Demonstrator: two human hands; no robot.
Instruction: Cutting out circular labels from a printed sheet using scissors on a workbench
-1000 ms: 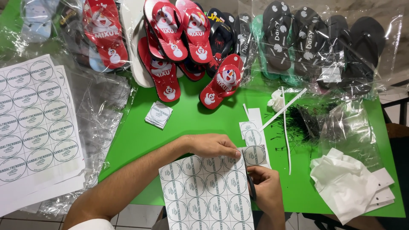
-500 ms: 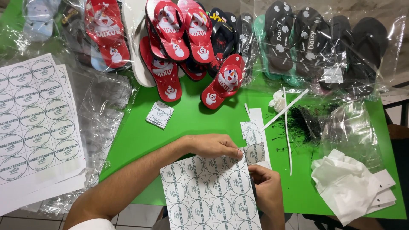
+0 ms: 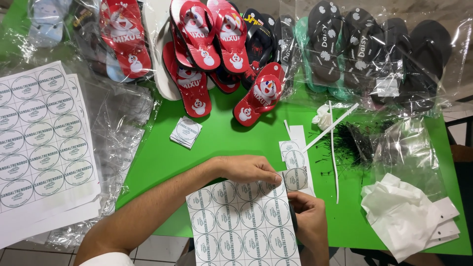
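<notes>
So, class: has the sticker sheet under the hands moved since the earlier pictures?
No. The sticker sheet keeps its top right corner beside the cut squares on the green table, as before; both hands stay at that corner.

Your sheet [image 3: 241, 224] is white paper printed with rows of round labels, each a dark green ring around a pale centre. It lies flat at the near edge of the green table [image 3: 221, 143], tilted slightly, its lower part running out of view. Your left hand [image 3: 246, 169] rests on its top edge, and your right hand [image 3: 308, 216] grips its right edge. At the top right corner one cut label square [image 3: 296, 179] sits just beside your left fingertips, touching the sheet.
</notes>
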